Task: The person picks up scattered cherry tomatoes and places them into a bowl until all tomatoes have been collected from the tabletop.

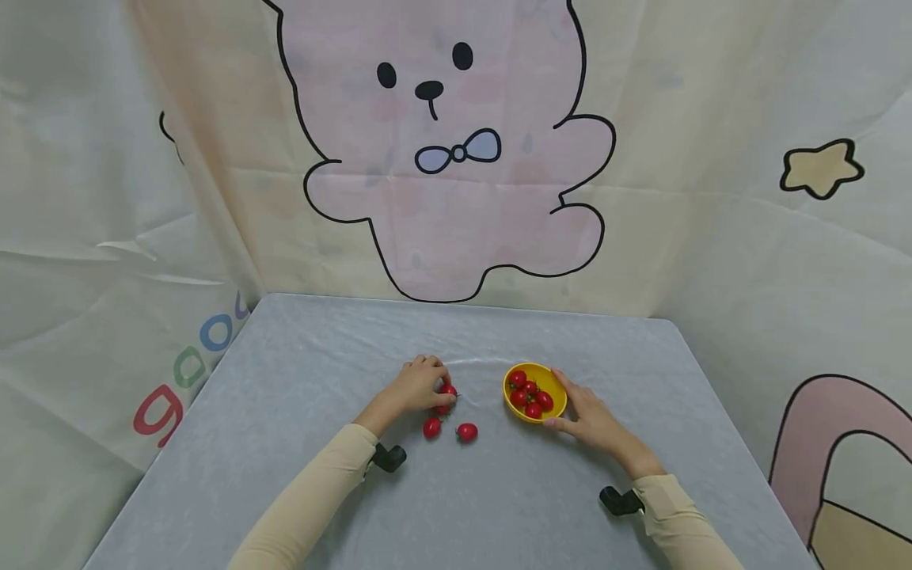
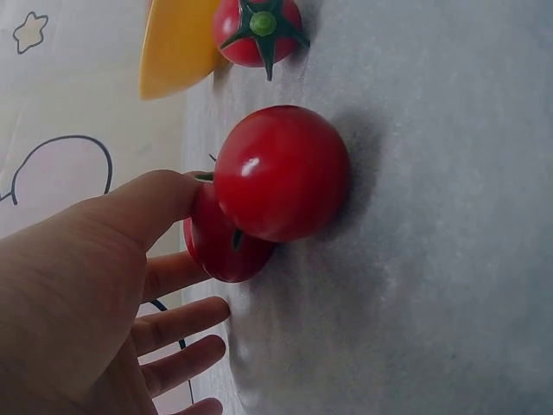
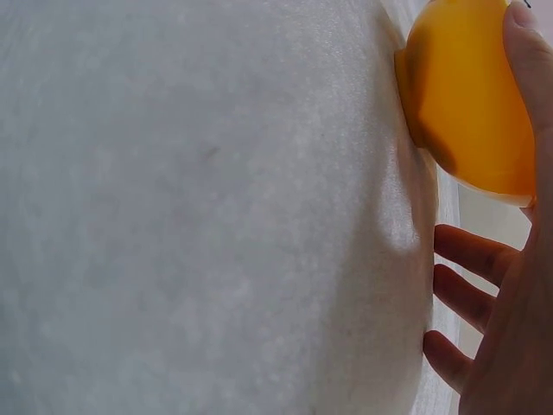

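Observation:
My left hand [image 1: 419, 385] is at the middle of the table, thumb and index finger pinching a red cherry tomato [image 2: 226, 246] with a green stem. In the left wrist view a nearer tomato [image 2: 281, 173] partly covers it, and the other fingers are spread below. Two more loose tomatoes, one on the left [image 1: 431, 428] and one on the right [image 1: 466, 432], lie just in front of this hand. A yellow bowl [image 1: 514, 410] holding several cherry tomatoes [image 1: 533, 410] stands to the right. My right hand [image 1: 590, 413] grips its right side between thumb and index finger.
A grey-blue cloth [image 1: 513, 507] covers the table. Printed fabric walls [image 1: 663, 237] rise behind it and at both sides. Each wrist carries a small black camera mount, one on the left [image 1: 389, 457] and one on the right [image 1: 620, 500].

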The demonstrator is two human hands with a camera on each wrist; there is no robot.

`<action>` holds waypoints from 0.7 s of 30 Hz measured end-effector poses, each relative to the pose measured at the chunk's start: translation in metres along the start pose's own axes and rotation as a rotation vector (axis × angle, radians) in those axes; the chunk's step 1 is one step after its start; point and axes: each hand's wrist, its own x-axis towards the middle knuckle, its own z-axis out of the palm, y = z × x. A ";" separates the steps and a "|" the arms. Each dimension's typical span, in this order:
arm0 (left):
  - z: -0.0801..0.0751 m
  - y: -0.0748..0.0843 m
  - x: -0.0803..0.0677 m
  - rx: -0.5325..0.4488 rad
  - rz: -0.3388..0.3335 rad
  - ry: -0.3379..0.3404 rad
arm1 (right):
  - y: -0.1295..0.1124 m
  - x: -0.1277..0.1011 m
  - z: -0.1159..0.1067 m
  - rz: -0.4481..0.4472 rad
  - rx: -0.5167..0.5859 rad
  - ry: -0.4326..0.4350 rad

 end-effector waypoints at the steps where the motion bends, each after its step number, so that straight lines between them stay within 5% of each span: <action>1: 0.000 0.000 0.000 0.001 0.003 0.002 | 0.000 0.000 0.000 -0.001 -0.003 0.000; 21: -0.012 0.008 0.004 0.016 0.020 0.033 | 0.002 0.000 -0.001 0.007 0.001 -0.009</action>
